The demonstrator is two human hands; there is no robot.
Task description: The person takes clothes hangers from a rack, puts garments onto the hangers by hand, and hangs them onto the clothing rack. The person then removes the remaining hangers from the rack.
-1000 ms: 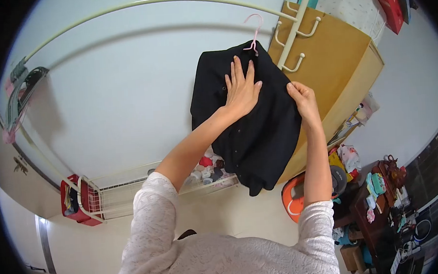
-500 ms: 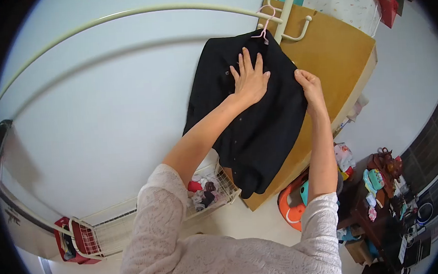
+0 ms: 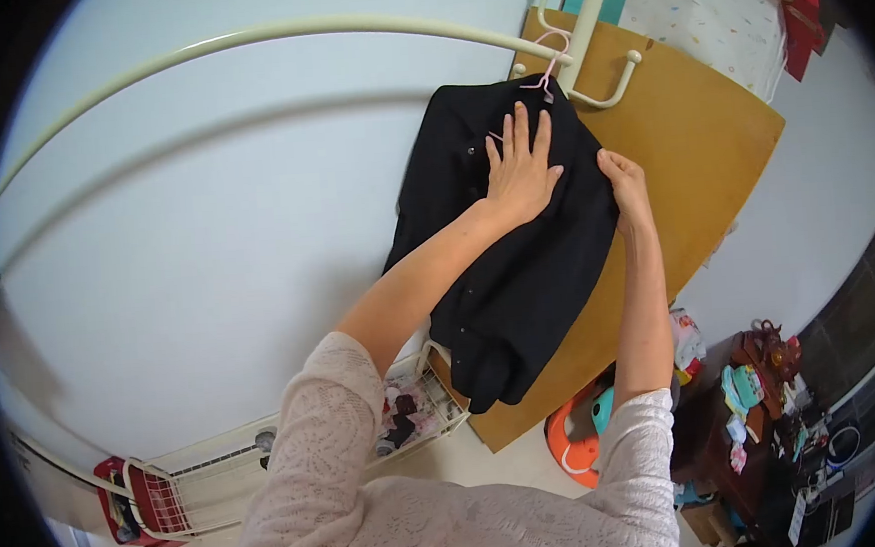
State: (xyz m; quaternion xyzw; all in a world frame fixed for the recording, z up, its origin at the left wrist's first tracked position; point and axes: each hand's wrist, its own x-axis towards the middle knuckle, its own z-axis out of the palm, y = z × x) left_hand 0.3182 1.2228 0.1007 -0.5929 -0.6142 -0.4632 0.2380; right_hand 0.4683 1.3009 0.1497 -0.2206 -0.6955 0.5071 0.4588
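A black garment with small buttons or snaps (image 3: 519, 299), apparently a jacket or shirt, hangs on a pink hanger (image 3: 556, 54) from the cream rack's rail (image 3: 342, 25). Flat on its upper front lies my left hand (image 3: 522, 178), fingers spread. My right hand (image 3: 629, 187) pinches the garment's edge at the shoulder or sleeve on the right, thumb against the fingers. The hanger's lower part is mostly covered by the cloth.
Behind the garment stands a yellow-brown wooden cabinet (image 3: 705, 137). Below is a wire rack (image 3: 435, 399) with small clothes, and a red basket (image 3: 161, 501) at left. An orange item (image 3: 571, 436) sits on the floor near a cluttered dark desk (image 3: 720, 467).
The view has shifted slightly, so the garment and rack appear a little farther right and lower. Both hands keep their places on the cloth, with the left still spread and the right still pinching.
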